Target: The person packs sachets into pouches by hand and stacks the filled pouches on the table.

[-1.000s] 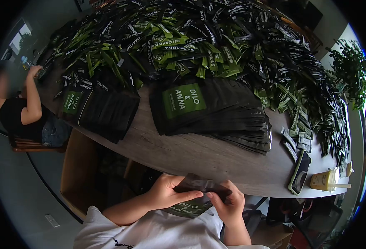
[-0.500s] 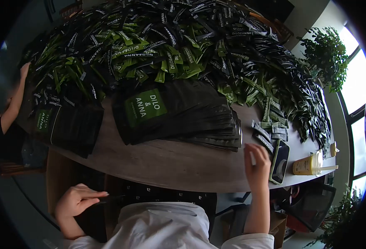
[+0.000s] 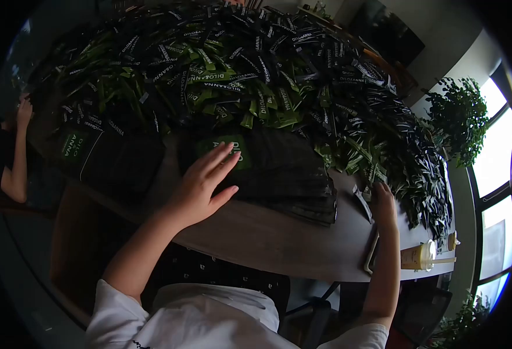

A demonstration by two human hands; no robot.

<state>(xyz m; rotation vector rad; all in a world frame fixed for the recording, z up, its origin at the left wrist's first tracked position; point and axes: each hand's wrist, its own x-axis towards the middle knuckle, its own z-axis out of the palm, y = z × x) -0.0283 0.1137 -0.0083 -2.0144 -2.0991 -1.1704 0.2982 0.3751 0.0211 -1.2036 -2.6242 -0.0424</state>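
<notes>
My left hand is spread open over a stack of black pouches with a green "DILO & ANNA" label. Its fingers cover part of the label; whether they touch the pouch is unclear. My right hand is at a small group of stick sachets at the table's right, beside a pale sachet. Its fingers are curled together, and what lies under the fingertips is mostly hidden. A large heap of black and green stick sachets spreads behind both hands.
Another black pouch lies at the left. Below my right hand a phone is partly covered by my forearm, with a yellow drink cup with a straw to its right. Another person's hand shows at the far left edge.
My left hand has risen from below the table edge to over the pouch stack, and its fingers have spread. My right hand has reached forward to the small sachets. The view has shifted.
</notes>
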